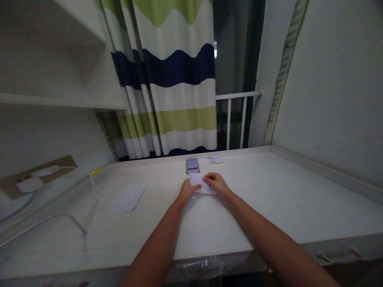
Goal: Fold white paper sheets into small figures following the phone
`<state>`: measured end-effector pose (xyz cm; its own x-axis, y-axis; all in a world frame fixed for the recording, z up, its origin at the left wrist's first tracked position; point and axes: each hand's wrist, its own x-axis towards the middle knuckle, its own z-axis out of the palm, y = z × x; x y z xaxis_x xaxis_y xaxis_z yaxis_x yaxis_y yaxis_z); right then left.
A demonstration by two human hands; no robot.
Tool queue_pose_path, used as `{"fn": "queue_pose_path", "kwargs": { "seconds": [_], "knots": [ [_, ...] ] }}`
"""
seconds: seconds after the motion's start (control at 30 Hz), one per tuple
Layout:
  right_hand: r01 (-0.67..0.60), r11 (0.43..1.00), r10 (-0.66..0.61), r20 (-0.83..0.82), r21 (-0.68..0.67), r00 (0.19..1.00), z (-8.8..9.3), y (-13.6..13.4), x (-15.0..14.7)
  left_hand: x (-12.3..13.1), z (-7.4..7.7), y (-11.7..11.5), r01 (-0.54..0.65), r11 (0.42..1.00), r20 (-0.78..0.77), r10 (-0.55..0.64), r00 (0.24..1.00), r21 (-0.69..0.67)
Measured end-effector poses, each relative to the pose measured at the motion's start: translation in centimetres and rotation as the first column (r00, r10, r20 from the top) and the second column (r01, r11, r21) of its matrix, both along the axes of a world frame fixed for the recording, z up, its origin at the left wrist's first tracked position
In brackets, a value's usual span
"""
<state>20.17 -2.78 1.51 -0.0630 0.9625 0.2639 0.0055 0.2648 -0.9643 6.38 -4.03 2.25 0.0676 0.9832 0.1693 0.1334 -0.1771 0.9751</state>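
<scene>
A folded sheet of white paper (197, 181) is held between both hands, just above the white desk. My left hand (188, 190) grips its left side, thumb lying on top and the other fingers hidden beneath. With thumb and fingertips pinched together, my right hand (218, 183) has hold of the paper's right edge. Directly beyond the paper lies a phone (192, 166) with its screen lit. A crumpled piece of white paper (216, 159) sits to the right of the phone.
Flat white sheets (129, 198) lie on the desk (287, 191) at the left. White cables (70, 216) run from a wall socket strip (38, 175) across the left side. A striped curtain (182, 95) hangs behind the desk. Below the front edge is a clear plastic object (204, 266).
</scene>
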Motion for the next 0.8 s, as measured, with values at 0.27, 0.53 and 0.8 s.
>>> {"fn": "queue_pose_path", "kwargs": {
  "seconds": [0.27,0.53,0.8],
  "knots": [
    [0.051,0.997,-0.054,0.061,0.049,0.997,-0.6,0.4,0.3,0.0,0.1,-0.2,0.035,0.999,-0.017,-0.034,0.999,0.016],
    [0.019,0.997,-0.022,0.052,0.073,0.998,-0.7,0.5,0.2,0.0,0.4,-0.1,-0.096,0.995,-0.027,0.097,0.995,0.023],
    [0.065,0.990,-0.081,0.124,0.126,0.989,-1.1,0.8,0.4,-0.1,0.1,0.1,-0.090,0.995,-0.066,0.092,0.994,0.034]
  ]
}}
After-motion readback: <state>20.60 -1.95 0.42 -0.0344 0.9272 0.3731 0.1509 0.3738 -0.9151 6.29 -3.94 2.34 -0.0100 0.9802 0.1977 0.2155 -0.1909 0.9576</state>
